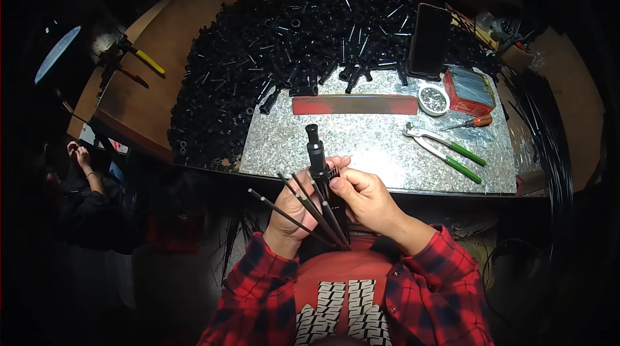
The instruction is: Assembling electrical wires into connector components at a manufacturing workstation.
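In front of my chest I hold what looks like an umbrella frame (315,155), a black stepped tube standing upright with several thin dark rods fanning out below it toward me. My left hand (289,214) is closed around its lower part from the left, its fingers partly hidden behind the tube and rods. My right hand (368,199) grips the frame from the right, the thumb pressed on a small toothed black collar. Beyond my hands, a flat red-edged metal bar (355,105) lies on the speckled stone slab (278,146).
A big heap of black tubular parts (290,36) covers the table's back and left. On the slab's right are green-handled pincers (445,152), an orange screwdriver (475,122), a white bowl of small metal bits (433,99) and a red box (468,92). Another person (84,159) is at left.
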A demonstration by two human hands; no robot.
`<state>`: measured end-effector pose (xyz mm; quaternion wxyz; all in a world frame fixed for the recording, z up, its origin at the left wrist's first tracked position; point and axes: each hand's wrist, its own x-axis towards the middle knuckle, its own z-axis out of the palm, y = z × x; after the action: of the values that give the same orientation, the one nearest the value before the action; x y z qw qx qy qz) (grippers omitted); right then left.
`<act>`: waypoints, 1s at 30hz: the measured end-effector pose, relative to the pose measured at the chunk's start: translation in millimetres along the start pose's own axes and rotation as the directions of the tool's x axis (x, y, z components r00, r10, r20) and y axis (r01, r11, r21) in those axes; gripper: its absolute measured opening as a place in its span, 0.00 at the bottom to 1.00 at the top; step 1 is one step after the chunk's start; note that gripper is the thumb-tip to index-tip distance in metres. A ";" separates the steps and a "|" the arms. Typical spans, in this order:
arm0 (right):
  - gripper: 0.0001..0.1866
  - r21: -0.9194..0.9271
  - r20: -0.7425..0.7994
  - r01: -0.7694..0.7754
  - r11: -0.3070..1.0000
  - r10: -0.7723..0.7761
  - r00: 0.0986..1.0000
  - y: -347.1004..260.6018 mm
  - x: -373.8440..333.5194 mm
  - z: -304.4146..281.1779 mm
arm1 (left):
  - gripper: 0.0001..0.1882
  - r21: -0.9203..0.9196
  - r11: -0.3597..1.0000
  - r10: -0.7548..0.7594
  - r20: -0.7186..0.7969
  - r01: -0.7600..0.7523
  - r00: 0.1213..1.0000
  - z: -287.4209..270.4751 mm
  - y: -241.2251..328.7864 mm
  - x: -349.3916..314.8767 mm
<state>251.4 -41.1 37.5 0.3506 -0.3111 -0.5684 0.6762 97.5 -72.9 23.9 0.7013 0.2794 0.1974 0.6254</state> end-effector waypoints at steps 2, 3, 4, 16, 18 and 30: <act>0.15 0.026 0.014 -0.019 0.999 0.019 1.000 -2.3 -0.3 -0.1 | 0.23 0.052 0.997 -0.049 -0.010 0.050 0.999 9.3 6.0 0.5; 0.16 0.049 0.032 -0.040 0.998 0.039 0.999 -3.0 -0.5 -0.2 | 0.23 0.052 0.997 -0.050 -0.010 0.051 0.999 9.6 6.2 -0.6; 0.16 0.050 0.031 -0.041 0.998 0.039 0.999 -2.5 0.4 -1.7 | 0.23 0.016 0.999 -0.046 0.020 0.046 0.999 9.6 6.2 -1.7; 0.13 -0.051 0.122 0.002 0.999 0.004 0.992 -4.7 -0.8 -5.0 | 0.20 0.054 0.999 -0.002 0.033 0.001 0.999 0.8 2.1 2.8; 0.13 -0.104 0.152 0.000 0.995 0.016 0.988 -8.9 -1.8 -6.5 | 0.19 0.028 1.000 0.006 0.070 -0.008 0.998 -0.7 1.8 4.6; 0.16 0.005 0.219 -0.016 1.000 0.015 0.976 2.2 6.3 -11.2 | 0.20 0.010 1.000 -0.020 0.011 0.019 1.000 9.2 2.9 5.0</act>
<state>256.8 -29.9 33.3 0.2817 -0.2381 -0.5987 0.7110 101.8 -69.2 33.2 0.7070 0.2844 0.1994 0.6160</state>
